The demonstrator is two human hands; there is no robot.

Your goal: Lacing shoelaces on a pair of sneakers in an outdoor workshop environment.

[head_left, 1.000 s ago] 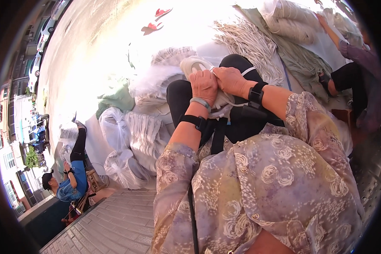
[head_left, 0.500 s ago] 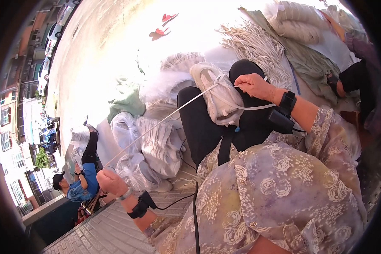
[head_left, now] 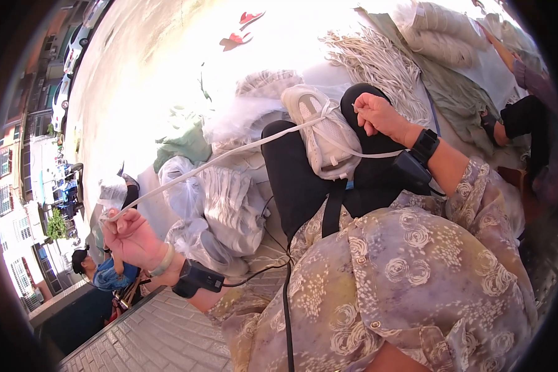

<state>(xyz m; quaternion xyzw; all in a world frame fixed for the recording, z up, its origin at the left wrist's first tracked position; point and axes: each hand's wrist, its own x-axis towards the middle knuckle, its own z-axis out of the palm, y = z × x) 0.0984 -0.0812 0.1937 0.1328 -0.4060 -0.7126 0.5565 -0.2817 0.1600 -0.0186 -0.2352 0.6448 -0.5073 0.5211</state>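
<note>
A white shoe rests across my lap between my black-clad knees, its toe pointing away from me. From its eyelets a long white shoelace runs left through the air to my left hand, whose closed fingers grip its far part. Just right of the shoe, my right hand hovers over my knee with curled fingers and thumb pressed together; what they hold, if anything, is too small to make out. A second stretch of lace loops from the shoe toward the right, below that hand.
Clear plastic bags of white shoes lie left of my legs. A pile of white laces spreads beyond my right knee, beside a green cloth. Red slippers lie farther off. One person sits at left, another at far right.
My left hand has moved left and up, turning its palm side into view, and the lace reaches farther out. My right hand has risen slightly away from the shoe.
</note>
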